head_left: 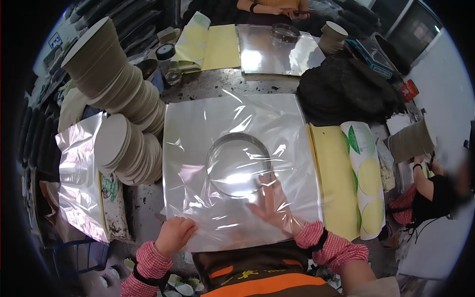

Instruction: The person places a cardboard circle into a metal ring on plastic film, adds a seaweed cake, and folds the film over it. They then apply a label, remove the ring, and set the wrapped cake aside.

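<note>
A large clear plastic film [274, 116] lies over a shiny metal sheet in front of me. Near its middle is a round metal ring [246, 136], its hoop showing through the glare. My left hand [175, 234] is closed on the near-left corner of the film. Seen through the film, my right hand [272, 202] has its fingers spread, the fingertips right at the ring's near-right edge. Both sleeves are red checked cloth with dark bands at the wrists.
Tall stacks of round cardboard discs [128, 143] lean at the left. A pile of black pieces [351, 91] sits at the back right, and yellow paper [336, 180] with a label roll [366, 178] below it. Another person [277, 7] stands across the table; one more person [423, 185] is at right.
</note>
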